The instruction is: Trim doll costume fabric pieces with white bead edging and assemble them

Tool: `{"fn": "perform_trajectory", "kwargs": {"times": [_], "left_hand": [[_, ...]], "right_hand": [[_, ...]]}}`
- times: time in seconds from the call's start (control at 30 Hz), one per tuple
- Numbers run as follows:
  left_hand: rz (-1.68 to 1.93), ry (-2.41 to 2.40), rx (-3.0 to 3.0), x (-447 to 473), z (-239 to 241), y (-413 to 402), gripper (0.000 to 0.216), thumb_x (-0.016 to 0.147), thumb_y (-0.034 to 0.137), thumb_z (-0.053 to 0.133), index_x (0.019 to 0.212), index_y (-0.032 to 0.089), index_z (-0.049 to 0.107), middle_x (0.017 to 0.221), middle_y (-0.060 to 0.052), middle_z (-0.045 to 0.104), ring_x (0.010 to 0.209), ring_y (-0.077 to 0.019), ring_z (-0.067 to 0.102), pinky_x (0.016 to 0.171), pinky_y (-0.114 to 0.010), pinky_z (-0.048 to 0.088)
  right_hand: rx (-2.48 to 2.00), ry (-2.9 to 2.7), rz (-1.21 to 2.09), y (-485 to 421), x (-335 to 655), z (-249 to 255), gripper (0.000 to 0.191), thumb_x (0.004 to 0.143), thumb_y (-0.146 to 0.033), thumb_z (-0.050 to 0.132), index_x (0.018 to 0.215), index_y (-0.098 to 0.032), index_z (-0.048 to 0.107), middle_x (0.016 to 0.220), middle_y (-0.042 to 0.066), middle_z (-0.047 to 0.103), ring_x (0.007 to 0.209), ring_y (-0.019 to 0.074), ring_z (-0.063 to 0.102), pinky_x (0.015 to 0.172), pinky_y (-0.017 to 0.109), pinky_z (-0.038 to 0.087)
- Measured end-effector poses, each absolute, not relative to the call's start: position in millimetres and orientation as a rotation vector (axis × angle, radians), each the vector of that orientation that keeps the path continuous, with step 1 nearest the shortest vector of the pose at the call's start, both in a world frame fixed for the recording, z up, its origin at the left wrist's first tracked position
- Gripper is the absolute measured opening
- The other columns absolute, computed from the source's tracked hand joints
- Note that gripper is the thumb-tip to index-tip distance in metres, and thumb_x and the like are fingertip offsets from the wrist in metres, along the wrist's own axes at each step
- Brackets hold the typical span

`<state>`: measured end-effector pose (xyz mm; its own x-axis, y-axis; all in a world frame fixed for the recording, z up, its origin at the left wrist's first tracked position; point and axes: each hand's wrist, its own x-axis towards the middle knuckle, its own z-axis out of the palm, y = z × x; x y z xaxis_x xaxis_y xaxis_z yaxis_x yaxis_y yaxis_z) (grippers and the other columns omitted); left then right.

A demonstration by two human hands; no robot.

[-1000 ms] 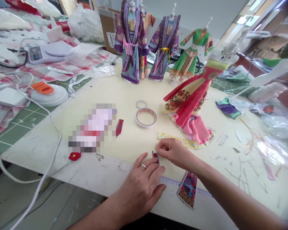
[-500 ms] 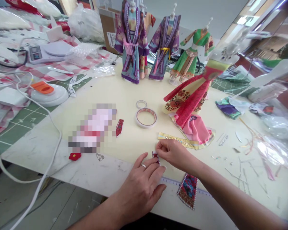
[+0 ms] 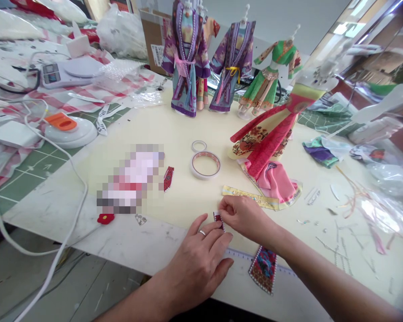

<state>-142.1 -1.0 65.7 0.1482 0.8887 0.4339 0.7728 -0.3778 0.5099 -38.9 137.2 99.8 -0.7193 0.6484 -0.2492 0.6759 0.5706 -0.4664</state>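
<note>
My left hand (image 3: 201,255), with a ring on one finger, lies flat with its fingers stretched over a small dark red strip with beaded edges (image 3: 218,218). The strip's upper end is white. At that end my right hand (image 3: 240,217) is pinched closed; the fingertips are partly hidden. Below my right wrist lies a patterned red and blue fabric piece with a beaded border (image 3: 264,270), over a ruler (image 3: 237,253). Just beyond my right hand is a yellow sequined ribbon (image 3: 250,197). A second red beaded piece (image 3: 168,179) rests farther left.
Two tape rolls (image 3: 205,176) lie mid-table. A pink and yellow doll dress (image 3: 272,129) stands behind, with several dressed doll stands (image 3: 184,85) at the back. A blurred-out object (image 3: 134,179), a white cable (image 3: 77,174) and a scale (image 3: 62,74) are left; scraps and plastic bags right.
Both hands keep nearly the same place and pose at the small red strip. The whole view has shifted slightly; nothing else visibly moves.
</note>
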Motion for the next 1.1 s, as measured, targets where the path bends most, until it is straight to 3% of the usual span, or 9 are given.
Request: {"fn": "perform_trajectory", "kwargs": {"times": [0.33, 0.6, 0.83, 1.1], "left_hand": [[1.081, 1.639, 2.247, -142.8, 66.5, -1.8, 0.029, 0.087, 0.023, 0.052, 0.112, 0.01, 0.053, 0.1, -0.01, 0.066, 0.104, -0.0238, 0.059, 0.102, -0.052, 0.038], [1.35, 1.844, 2.093, -146.1, 65.9, -3.1, 0.033, 0.083, 0.013, 0.056, 0.115, 0.009, 0.05, 0.101, -0.011, 0.065, 0.103, -0.0216, 0.056, 0.101, -0.045, 0.038], [1.154, 1.961, 2.057, -143.9, 61.5, 2.4, 0.045, 0.086, 0.014, 0.05, 0.129, 0.008, 0.039, 0.111, -0.011, 0.064, 0.113, -0.0247, 0.05, 0.105, -0.048, 0.031], [1.071, 2.0, 2.037, -140.4, 62.1, 3.0, 0.05, 0.087, 0.016, 0.048, 0.134, 0.009, 0.031, 0.11, -0.01, 0.064, 0.105, -0.0239, 0.052, 0.104, -0.049, 0.029]], "right_hand": [[1.131, 2.752, -0.797, 137.2, -39.8, 101.8, 0.013, 0.072, -0.013, 0.051, 0.061, -0.018, 0.056, 0.055, -0.004, 0.055, 0.052, 0.0081, 0.042, 0.051, 0.022, 0.027], [1.119, 2.772, -0.757, 135.9, -39.4, 102.8, 0.012, 0.071, -0.011, 0.053, 0.064, -0.018, 0.058, 0.057, -0.004, 0.056, 0.053, 0.0081, 0.044, 0.052, 0.021, 0.025], [1.13, 2.781, -0.729, 135.9, -38.7, 100.6, 0.01, 0.074, -0.016, 0.055, 0.065, -0.018, 0.058, 0.056, -0.004, 0.055, 0.053, 0.0088, 0.044, 0.051, 0.022, 0.024], [1.176, 2.784, -0.736, 132.6, -35.4, 97.9, 0.008, 0.076, -0.019, 0.055, 0.068, -0.018, 0.057, 0.059, -0.003, 0.057, 0.054, 0.0099, 0.046, 0.051, 0.023, 0.026]]}}
